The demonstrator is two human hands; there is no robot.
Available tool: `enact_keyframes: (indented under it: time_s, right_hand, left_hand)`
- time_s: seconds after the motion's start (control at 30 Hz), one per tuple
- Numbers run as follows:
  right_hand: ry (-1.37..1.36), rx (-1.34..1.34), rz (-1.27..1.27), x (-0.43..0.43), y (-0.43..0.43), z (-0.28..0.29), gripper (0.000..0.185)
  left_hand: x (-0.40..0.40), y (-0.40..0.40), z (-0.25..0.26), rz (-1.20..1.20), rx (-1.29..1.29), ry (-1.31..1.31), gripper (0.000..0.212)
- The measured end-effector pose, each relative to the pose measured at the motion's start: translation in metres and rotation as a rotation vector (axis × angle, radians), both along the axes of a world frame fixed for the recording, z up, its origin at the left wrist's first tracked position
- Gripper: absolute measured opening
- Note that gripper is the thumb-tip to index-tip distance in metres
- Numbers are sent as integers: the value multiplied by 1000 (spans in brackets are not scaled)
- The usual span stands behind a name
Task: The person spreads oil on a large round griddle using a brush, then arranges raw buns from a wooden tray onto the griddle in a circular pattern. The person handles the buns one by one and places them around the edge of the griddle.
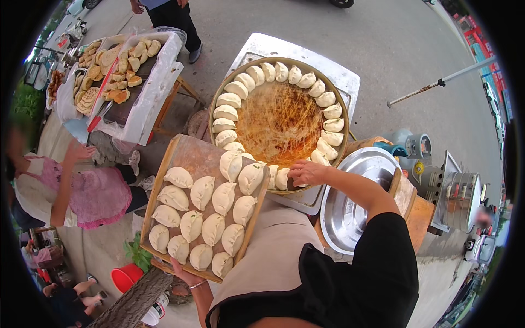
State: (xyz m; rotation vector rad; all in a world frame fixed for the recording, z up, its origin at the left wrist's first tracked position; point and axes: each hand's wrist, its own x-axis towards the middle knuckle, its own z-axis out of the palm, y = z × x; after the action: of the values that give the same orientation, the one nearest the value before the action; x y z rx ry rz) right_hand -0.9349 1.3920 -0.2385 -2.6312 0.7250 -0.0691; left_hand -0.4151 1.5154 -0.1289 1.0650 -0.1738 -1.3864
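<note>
My left hand [188, 274] grips the near edge of a wooden tray [197, 151] and holds it up beside the pan. Several raw, pleated dumplings [213, 229] lie on the tray in rows. Beyond it is a large round flat pan [283, 119] with an oily brown bottom. A ring of dumplings [225, 112] stands along the pan's inner wall. At the pan's near rim my right hand [305, 172] is down among the dumplings, its fingers curled beside one of them. Whether it still grips a dumpling is hidden by the hand. The tray's far corner overlaps the pan's near left rim.
The pan rests on a white metal stove top [266, 45]. Right of it sit a steel basin [336, 221] and a gas cylinder [410, 143]. A stand with flatbreads [88, 100] is at left, near a person in a pink apron [98, 192]. A tree trunk [135, 299] rises at lower left.
</note>
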Motion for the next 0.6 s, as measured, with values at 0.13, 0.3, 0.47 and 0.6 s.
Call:
enact_keyframes:
  time_s: [0.13,0.3,0.47,0.6]
  right_hand:
    - [48,154,-102,8,3,30,22]
    - [-34,-7,-302,30,6,5,29]
    - [3,-33,-231,32,-5,8,35]
    - [-408,17,-608,55,-45,86,37]
  left_hand:
    - [-2,-1,1,-4,-9,14,69]
    - [-7,9,7,29,-2,6,69]
    - [2,6,5,12,-39,12,63]
    - [9,6,4,12,-50,29,62]
